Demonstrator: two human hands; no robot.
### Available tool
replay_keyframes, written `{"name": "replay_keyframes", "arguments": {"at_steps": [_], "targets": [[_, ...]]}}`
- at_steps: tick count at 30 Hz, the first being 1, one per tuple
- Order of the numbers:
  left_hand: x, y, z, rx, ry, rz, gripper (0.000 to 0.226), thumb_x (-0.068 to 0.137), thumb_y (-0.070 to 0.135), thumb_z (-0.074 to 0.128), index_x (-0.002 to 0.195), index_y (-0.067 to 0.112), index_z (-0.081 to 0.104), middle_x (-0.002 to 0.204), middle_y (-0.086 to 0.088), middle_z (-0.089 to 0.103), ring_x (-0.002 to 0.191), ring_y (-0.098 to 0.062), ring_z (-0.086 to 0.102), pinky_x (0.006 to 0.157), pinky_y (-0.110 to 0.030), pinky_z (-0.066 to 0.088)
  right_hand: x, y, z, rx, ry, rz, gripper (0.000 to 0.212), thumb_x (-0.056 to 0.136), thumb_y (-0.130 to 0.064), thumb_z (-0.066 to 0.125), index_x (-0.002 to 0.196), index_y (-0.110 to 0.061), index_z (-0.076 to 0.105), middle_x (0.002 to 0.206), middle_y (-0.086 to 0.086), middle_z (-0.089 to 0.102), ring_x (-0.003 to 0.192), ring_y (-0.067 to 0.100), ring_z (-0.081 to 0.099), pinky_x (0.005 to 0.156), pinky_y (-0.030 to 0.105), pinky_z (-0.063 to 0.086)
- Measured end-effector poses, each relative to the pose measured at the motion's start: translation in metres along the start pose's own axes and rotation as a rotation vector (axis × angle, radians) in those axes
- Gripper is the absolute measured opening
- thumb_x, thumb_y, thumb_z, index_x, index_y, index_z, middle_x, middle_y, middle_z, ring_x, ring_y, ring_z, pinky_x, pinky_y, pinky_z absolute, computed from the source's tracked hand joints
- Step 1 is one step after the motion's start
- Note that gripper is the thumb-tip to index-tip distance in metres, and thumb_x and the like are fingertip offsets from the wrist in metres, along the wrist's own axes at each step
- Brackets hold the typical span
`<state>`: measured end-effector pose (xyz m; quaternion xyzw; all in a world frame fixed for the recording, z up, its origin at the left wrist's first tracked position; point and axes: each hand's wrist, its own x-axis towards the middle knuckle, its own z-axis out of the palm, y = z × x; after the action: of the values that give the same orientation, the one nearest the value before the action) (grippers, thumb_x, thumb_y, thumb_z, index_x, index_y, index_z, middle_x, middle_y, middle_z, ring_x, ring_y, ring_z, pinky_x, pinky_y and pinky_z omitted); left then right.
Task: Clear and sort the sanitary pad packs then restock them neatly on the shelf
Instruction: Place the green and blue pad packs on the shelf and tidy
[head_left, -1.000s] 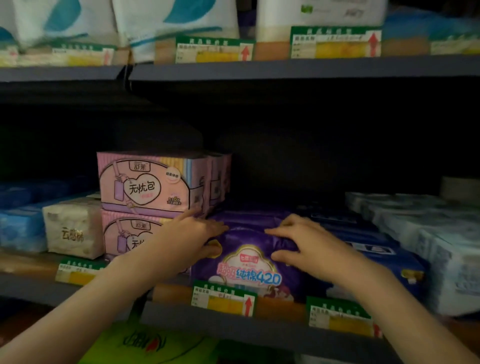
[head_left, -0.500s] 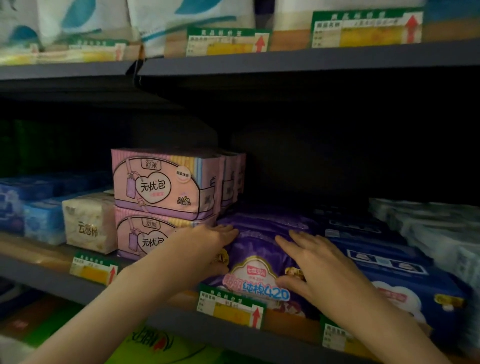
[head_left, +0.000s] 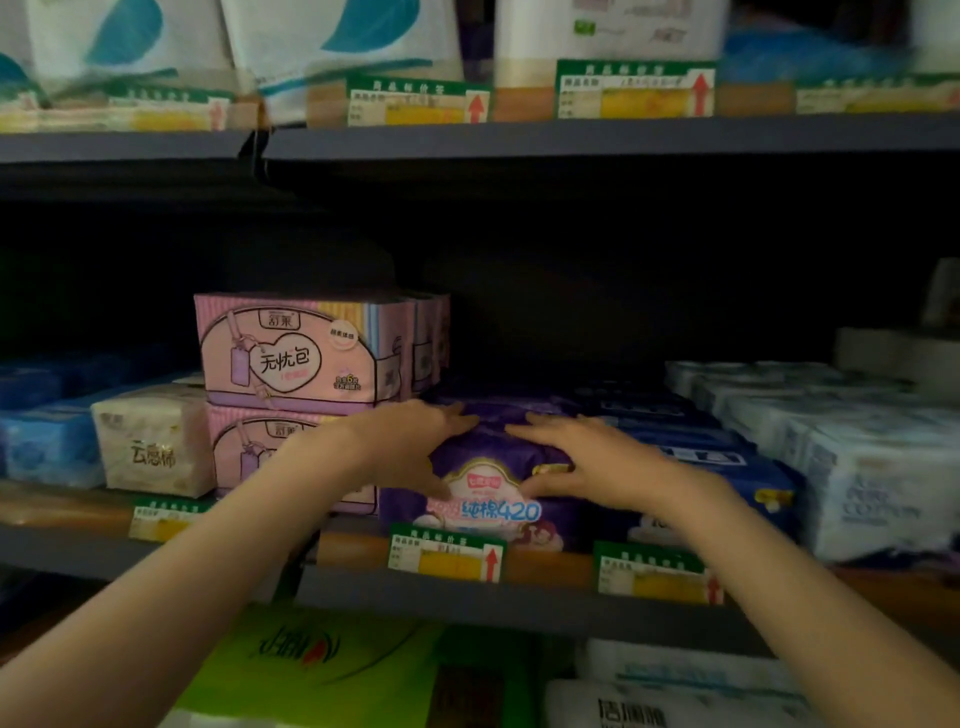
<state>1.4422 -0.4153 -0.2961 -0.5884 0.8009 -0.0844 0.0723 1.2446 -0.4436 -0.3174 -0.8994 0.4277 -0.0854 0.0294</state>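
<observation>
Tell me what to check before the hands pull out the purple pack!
1. Left hand on the purple pack: ok, lying on its top.
2. Right hand on it too: ok, thumb at the front.
3. Firm grip: cannot tell, fingers look fairly flat.
4. Pink boxes stacked steadily beside it: ok.
5. Blue packs clear of the right side: not ok, they sit close against it.
6. Space above the pack: ok.

I stood in a shop aisle, facing grey metal shelves (head_left: 519, 597) stocked in tiers. Green-and-yellow price tags (head_left: 447, 558) with red arrows were clipped along each shelf edge. Rows of the same packaged goods sat side by side: pink sanitary pad boxes (head_left: 291, 351), purple packs (head_left: 493, 467), blue packs (head_left: 727, 467) and wrapped tissue (head_left: 150, 447).
</observation>
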Motion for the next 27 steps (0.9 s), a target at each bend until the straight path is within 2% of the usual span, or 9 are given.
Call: {"name": "replay_keyframes", "arguments": {"at_steps": [3,6,8,11,13,16,19,22,27], "targets": [[0.006,0.004,-0.001,-0.016,-0.063,0.024,0.089,0.086,0.036,0.064,0.15,0.024,0.004,0.155,0.0,0.021,0.133,-0.02,0.034,0.105,-0.028,0.028,-0.021,0.009,-0.018,0.003,-0.021,0.013,0.059,0.09,-0.041,0.058,0.143,-0.039,0.033,0.154,-0.01,0.025,0.141,0.009,0.022,0.113,0.025,0.012],[0.009,0.004,-0.001,0.008,-0.075,0.018,0.089,0.087,0.037,0.063,0.15,0.025,0.002,0.151,-0.002,0.029,0.13,-0.021,0.036,0.102,-0.027,0.031,-0.049,0.016,-0.034,-0.119,0.2,0.08,0.043,0.095,-0.03,0.053,0.137,-0.031,0.045,0.147,-0.008,0.039,0.137,0.007,0.03,0.114,0.026,0.006],[0.009,0.003,-0.002,0.01,-0.093,0.016,0.089,0.087,0.037,0.063,0.15,0.025,0.002,0.15,-0.003,0.03,0.128,-0.021,0.039,0.101,-0.028,0.032,-0.068,0.025,-0.044,-0.135,0.258,0.191,0.041,0.096,-0.03,0.051,0.136,-0.03,0.047,0.144,-0.009,0.043,0.134,0.01,0.035,0.113,0.028,0.016],[0.01,0.0,-0.007,-0.03,-0.13,0.003,0.088,0.086,0.036,0.064,0.15,0.028,0.005,0.148,-0.004,0.033,0.124,-0.02,0.045,0.101,-0.028,0.038,-0.087,0.038,-0.053,-0.146,0.094,0.366,0.042,0.095,-0.035,0.051,0.137,-0.033,0.045,0.144,-0.006,0.043,0.124,0.015,0.048,0.101,0.032,0.039],[0.01,0.005,-0.013,-0.059,-0.115,0.033,0.086,0.087,0.039,0.063,0.15,0.027,0.006,0.152,-0.001,0.027,0.133,-0.019,0.036,0.105,-0.028,0.031,-0.091,0.044,-0.052,-0.15,-0.027,0.428,0.047,0.095,-0.032,0.052,0.14,-0.033,0.039,0.146,-0.005,0.04,0.118,0.014,0.053,0.097,0.028,0.041],[0.017,0.034,-0.014,-0.101,-0.048,0.132,0.092,0.085,0.05,0.059,0.15,0.027,-0.003,0.158,-0.004,0.007,0.143,-0.025,0.017,0.115,-0.035,0.019,-0.088,0.052,-0.038,-0.167,-0.142,0.451,0.061,0.096,-0.02,0.052,0.147,-0.035,0.023,0.151,-0.005,0.032,0.13,0.015,0.04,0.099,0.025,0.034],[0.034,0.065,-0.004,-0.093,-0.022,0.129,0.102,0.082,0.05,0.063,0.149,0.024,-0.01,0.158,-0.01,-0.003,0.144,-0.036,0.002,0.116,-0.051,0.01,-0.081,0.059,-0.022,-0.15,-0.1,0.452,0.079,0.09,-0.003,0.055,0.149,-0.034,0.013,0.155,-0.005,0.022,0.137,0.015,0.03,0.107,0.025,0.029],[0.048,0.069,0.001,-0.086,-0.024,0.099,0.108,0.079,0.049,0.067,0.149,0.022,-0.01,0.158,-0.01,-0.002,0.143,-0.038,0.003,0.114,-0.056,0.012,-0.076,0.066,-0.011,-0.177,-0.072,0.436,0.092,0.085,0.0,0.061,0.15,-0.033,0.006,0.158,-0.007,0.01,0.143,0.013,0.016,0.117,0.027,0.015],[0.054,0.065,0.001,-0.056,-0.022,0.121,0.109,0.077,0.049,0.069,0.15,0.021,-0.007,0.157,-0.01,0.007,0.141,-0.037,0.014,0.112,-0.056,0.021,-0.081,0.069,-0.008,-0.143,-0.017,0.375,0.079,0.09,0.002,0.051,0.149,-0.033,0.012,0.156,-0.01,0.015,0.141,0.01,0.019,0.116,0.023,0.015]]}}
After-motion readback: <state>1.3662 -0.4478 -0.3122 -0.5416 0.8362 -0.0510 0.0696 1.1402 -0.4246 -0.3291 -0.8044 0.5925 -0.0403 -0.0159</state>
